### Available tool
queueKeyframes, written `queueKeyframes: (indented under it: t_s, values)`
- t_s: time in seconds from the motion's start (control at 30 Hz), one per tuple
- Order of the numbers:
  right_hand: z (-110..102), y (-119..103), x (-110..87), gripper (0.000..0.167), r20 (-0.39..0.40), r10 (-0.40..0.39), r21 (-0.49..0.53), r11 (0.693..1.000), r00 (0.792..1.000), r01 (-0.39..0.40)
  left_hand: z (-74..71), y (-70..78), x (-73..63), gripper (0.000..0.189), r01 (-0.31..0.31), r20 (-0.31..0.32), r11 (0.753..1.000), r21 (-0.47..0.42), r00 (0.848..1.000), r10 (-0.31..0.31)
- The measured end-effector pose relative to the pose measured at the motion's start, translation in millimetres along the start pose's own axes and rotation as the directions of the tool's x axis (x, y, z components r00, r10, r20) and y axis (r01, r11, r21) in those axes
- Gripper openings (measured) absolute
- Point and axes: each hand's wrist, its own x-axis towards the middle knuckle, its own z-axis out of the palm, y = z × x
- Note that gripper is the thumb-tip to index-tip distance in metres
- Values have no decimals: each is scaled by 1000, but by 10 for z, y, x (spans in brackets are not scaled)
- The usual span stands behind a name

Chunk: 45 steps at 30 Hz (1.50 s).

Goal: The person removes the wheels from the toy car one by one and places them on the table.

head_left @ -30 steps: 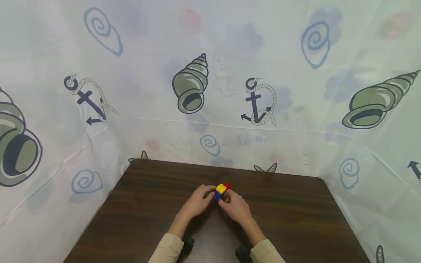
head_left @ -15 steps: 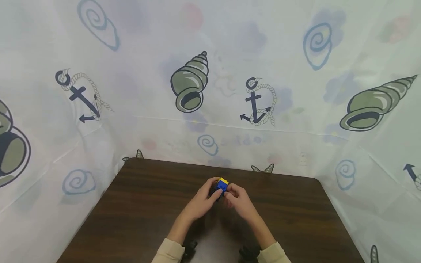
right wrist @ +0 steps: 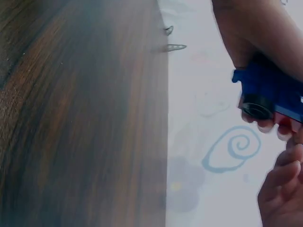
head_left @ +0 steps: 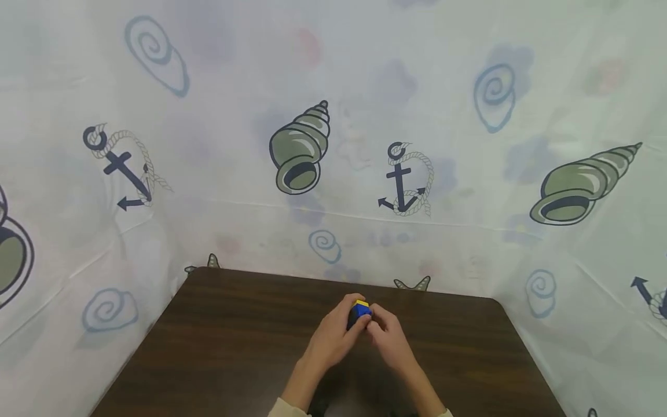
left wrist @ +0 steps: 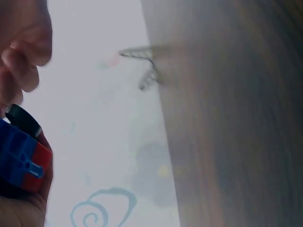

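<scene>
Curling round the toy (head_left: 362, 310), the left hand (head_left: 332, 333) grips it above the desk (head_left: 250, 324); the right hand (head_left: 389, 336) has bent fingers at its side, their hold unclear. Yellow points up, blue toward the person; fingers obscure its long axis.

Toy (head_left: 362, 309) apparently above table (head_left: 250, 330), cloth (head_left: 229, 139) behind

The table (head_left: 234, 347) shows dark brown wood grain, a straight far edge and rounded far corners.
</scene>
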Motion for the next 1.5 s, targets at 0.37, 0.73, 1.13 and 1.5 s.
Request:
queueKeyframes:
  t_s: [0.37,0.73,1.13,1.5]
  values:
    - [186,-183,49,10,-93,-219,-552,823,971,133,-205,66,15,38,117,30,944,-308,993,-113]
    - [121,-236,85,35,-141,-435,-420,840,889,344,-293,112,14,37,254,213,820,-512,963,-165]
    - [124,-108,58,30,-158,-550,-519,753,820,404,-260,192,-1,37,249,264,816,-521,957,-123]
    - [110,-37,70,21,-28,-488,-626,689,872,365,-251,94,7,39,300,282,815,-495,943,-176]
